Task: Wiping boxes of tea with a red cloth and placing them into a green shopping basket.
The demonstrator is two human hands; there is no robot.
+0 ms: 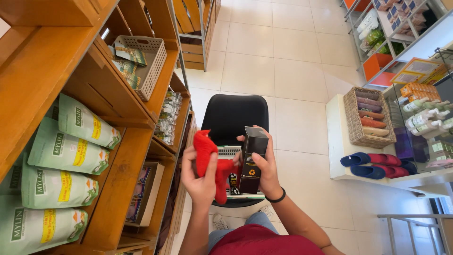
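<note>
We hold a red cloth (211,165) bunched in our left hand (198,182), its folds spilling above the thumb and hanging below the fingers. Our right hand (265,167) grips a tall black box (251,160) upright by its side, top flap open above the fingers, just beside the cloth.

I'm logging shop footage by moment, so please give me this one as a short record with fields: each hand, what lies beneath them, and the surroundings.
left hand: left hand grips a red cloth
right hand: right hand holds a tall dark box upright
below hands: black chair with a basket on it, mostly hidden
left side: wooden shelves with pale green pouches and a white basket
right side: white counter with a wicker basket and slippers
floor: white tiles
</note>
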